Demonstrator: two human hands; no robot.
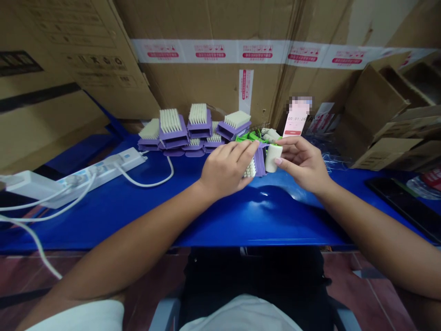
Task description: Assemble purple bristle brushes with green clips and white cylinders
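Note:
My left hand (225, 168) is closed around a purple brush head (261, 162), whose white bristles point down and left below my fingers. In my right hand (305, 164), thumb and fingers pinch a white ribbed roller (274, 158). The roller stands upright against the right side of the brush head; whether it is joined to it I cannot tell. Just behind my hands lie bright green plastic parts (253, 136) and another pale roller (270, 134), partly covered. Several purple brush heads with white bristles (173, 137) are heaped to the left of my left hand.
A white power strip (96, 174) with cables lies on the blue table (220, 220) at left. A phone showing a timer (295, 120) leans at the back. Cardboard boxes (206, 82) wall the rear; an open carton (382, 119) and a dark phone-like slab (403, 204) are at right.

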